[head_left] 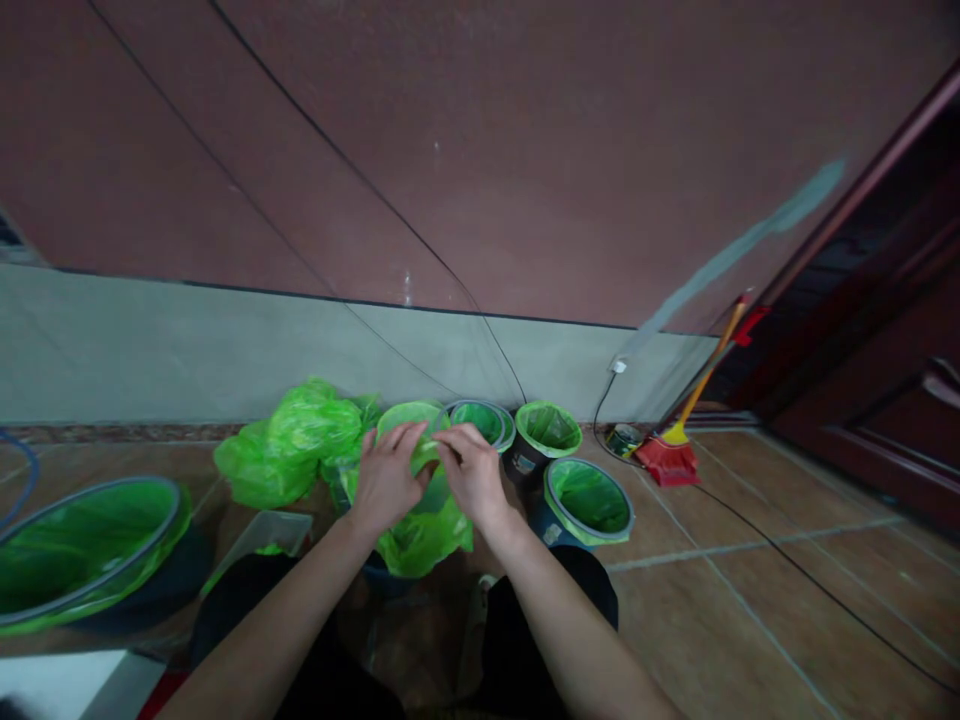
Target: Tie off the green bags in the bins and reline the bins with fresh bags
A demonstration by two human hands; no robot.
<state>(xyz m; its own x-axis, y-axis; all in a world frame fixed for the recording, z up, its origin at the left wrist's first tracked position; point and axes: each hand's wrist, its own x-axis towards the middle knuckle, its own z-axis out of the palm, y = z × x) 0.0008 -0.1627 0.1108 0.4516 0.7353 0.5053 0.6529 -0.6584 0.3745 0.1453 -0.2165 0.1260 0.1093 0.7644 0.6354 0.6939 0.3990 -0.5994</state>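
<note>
Left grip (386, 482): my fingers are pinched on the top edge of the green bag (424, 535).
Right grip (474, 476): pinched on the same edge, just beside my left.
Green bag: hangs from both grips, directly in front of me, above a dark bin (379, 575).
Right side: lined bin (592, 464), near.
Left side: bag heap (300, 440).
Far right: broom (679, 440).

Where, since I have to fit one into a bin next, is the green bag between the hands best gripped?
Probably at its top edge, from above, one hand per side: the left hand and right hand pinch the green bag there, and the rest hangs limp and crumpled.
</note>
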